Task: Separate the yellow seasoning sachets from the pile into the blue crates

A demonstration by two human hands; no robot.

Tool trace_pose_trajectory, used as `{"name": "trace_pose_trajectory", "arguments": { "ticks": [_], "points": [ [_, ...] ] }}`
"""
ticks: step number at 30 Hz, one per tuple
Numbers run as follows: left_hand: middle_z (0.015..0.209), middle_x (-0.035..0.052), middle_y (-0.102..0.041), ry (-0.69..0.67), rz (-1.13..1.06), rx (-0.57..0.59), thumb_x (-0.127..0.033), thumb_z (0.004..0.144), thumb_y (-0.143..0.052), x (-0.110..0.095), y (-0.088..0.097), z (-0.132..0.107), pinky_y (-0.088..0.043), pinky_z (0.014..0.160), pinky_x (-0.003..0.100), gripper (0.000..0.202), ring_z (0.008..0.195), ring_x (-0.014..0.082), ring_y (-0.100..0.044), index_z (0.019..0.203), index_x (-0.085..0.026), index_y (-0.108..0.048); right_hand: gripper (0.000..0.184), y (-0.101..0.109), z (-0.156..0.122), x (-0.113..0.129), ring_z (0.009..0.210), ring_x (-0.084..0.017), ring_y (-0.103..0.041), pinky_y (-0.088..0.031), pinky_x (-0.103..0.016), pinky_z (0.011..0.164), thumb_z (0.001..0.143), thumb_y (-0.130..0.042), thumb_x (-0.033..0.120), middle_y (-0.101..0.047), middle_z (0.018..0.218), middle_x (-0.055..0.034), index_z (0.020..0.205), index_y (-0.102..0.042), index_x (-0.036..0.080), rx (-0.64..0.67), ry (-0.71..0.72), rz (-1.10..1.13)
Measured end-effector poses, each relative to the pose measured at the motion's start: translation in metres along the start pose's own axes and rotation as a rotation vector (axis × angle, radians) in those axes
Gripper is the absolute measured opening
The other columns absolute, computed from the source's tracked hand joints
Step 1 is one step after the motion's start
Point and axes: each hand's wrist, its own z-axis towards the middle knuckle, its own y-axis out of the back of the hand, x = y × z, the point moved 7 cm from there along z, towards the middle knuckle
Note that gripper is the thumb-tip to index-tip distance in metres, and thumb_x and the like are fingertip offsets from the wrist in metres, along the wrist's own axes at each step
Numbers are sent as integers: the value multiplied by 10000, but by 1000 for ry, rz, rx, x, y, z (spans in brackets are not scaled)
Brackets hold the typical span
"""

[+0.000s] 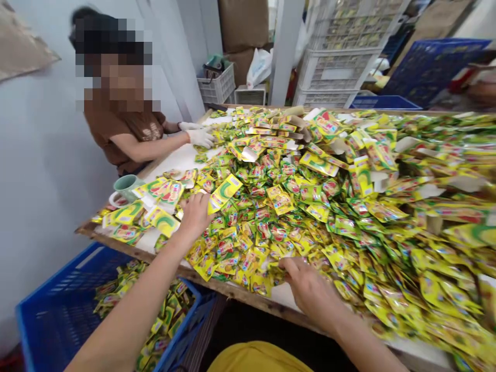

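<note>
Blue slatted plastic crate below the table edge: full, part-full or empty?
Part-full: small yellow-and-green packages lie heaped in the crate, whose bare inner wall shows at left; the left forearm hides some contents.

Across the table (282, 296), heaped sachets (263, 227), with cartons (318, 163) on top toward one o'clock. On the table's nine o'clock end, a mug (127, 189). Below at eight o'clock, a crate (50, 310) with packs (124, 290) inside. Beside the table at ten o'clock, a co-worker (127, 137). Behind, stacked crates (335, 72) at one o'clock, a basket (219, 85) at eleven.
</note>
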Motion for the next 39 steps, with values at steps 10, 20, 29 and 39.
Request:
{"name": "trace_pose_trajectory", "arguments": {
  "ticks": [10, 20, 29, 39],
  "points": [
    [900, 41, -676, 187, -1345, 369, -430, 794, -624, -139, 10, -44, -525, 695, 326, 557, 778, 208, -658, 1304, -258, -480, 235, 31, -51, -68, 755, -195, -632, -522, -290, 648, 777, -687, 353, -690, 861, -45, 956, -625, 213, -583, -461, 1040],
    [1163, 75, -654, 477, -2019, 405, -229, 748, -653, -205, -42, -87, -527, 867, 308, 496, 1016, 198, -649, 1226, -218, -525, 252, 35, -79, -64, 676, -164, -589, -474, -242, 500, 685, -761, 307, -669, 826, -29, 856, -607, 204, -983, -674, 1447],
    [1189, 94, -616, 102, -1774, 199, -197, 734, -709, -212, -4, -90, -483, 965, 376, 444, 1144, 256, -578, 1141, -220, -533, 233, -19, -74, -68, 638, -141, -588, -407, -207, 447, 614, -784, 247, -699, 844, -43, 803, -669, 173, -743, -862, 1806],
    [1001, 43, -684, 244, -1442, 338, -327, 770, -665, -213, -54, -100, -512, 808, 302, 255, 903, 198, -643, 992, -208, -628, 360, -15, -60, -79, 746, -199, -620, -525, -286, 571, 671, -767, 378, -692, 854, -32, 942, -618, 193, -629, -705, 1366]
  ]
}}
